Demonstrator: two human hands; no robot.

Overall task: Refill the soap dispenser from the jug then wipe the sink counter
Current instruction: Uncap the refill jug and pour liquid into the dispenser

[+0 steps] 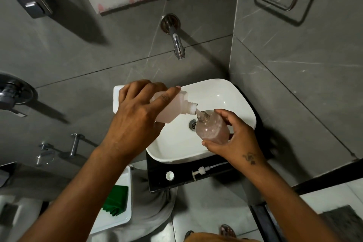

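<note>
Your left hand (135,112) is closed around the body of the jug (172,107), with the index finger stretched along its upper side, and it holds the jug tilted so that the open threaded neck points down to the right. Your right hand (234,139) grips the soap bottle (211,128) from the right side, fingers wrapped on its far side and thumb under its lower end; the bottle leans with its mouth up and to the left, just under the neck of the jug. A thin stream of pale liquid runs from the jug into the mouth of the bottle, and pinkish soap fills most of the bottle. Both things are held over the white sink (231,94), above its drain (192,124). On the dark bench (159,175), just in front of the sink, lie a small white cap (170,175) and the pump head (199,172) with its thin tube, lying on its side. To the left and lower stands a white tray (117,220) with a folded green cloth (116,201) in it. The tap (176,42) comes out of the grey wall above the sink.
</note>
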